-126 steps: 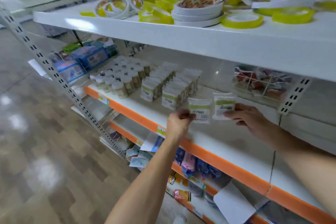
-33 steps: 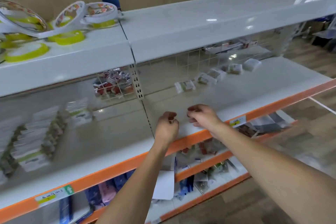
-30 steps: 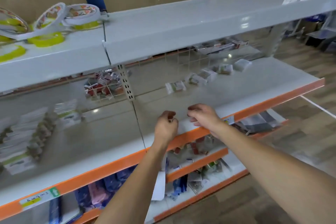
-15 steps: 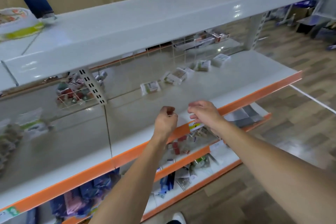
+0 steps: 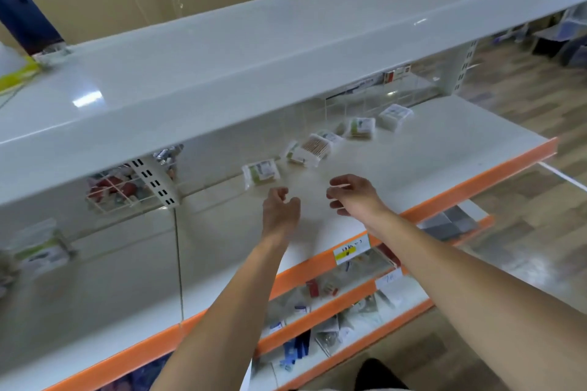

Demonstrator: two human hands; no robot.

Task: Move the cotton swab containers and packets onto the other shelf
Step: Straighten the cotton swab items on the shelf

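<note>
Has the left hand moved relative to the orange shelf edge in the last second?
Yes. The left hand went from over the orange shelf edge deeper in.

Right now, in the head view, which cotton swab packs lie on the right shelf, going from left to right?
Flat green-labelled packet → clear box showing swab tips → green-labelled pack → white pack at the far right.

No print can be read for certain. A yellow-and-white price tag (image 5: 352, 249) on the orange shelf edge (image 5: 476, 182), right of the frame's centre, carries dark handwritten marks too blurred to make out. A white tag (image 5: 388, 278) on the lower shelf edge just below it shows a faint scrawl. The cotton swab packets (image 5: 260, 172) at centre bear green labels, their print illegible.
</note>
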